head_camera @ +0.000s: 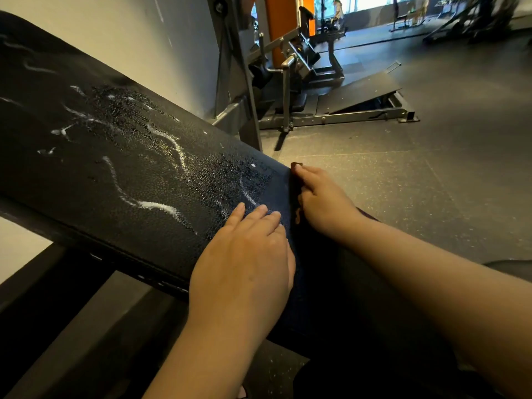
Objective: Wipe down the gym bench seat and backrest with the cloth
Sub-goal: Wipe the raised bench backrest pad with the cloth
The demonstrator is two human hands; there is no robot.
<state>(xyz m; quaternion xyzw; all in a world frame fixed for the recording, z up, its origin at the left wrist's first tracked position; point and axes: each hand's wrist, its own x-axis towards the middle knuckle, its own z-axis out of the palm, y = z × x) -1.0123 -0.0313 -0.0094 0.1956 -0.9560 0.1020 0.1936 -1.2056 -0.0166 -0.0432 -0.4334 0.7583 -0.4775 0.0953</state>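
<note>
The black padded bench (115, 156) slants across the left half of the view, wet with droplets and white foam streaks (157, 205). A dark blue cloth (279, 191) lies draped over the pad's near right end and hangs over its edge. My left hand (244, 254) rests flat on the cloth with its fingers straight, fingertips at the wet patch. My right hand (322, 203) is at the pad's right edge, fingers curled over the cloth's hanging side and gripping it against the edge.
The bench's dark metal frame (72, 298) runs below the pad. A plate-loaded gym machine (302, 82) stands behind on the speckled rubber floor (403, 182). A pale wall (129, 30) is at the back left. More equipment stands far off by bright windows.
</note>
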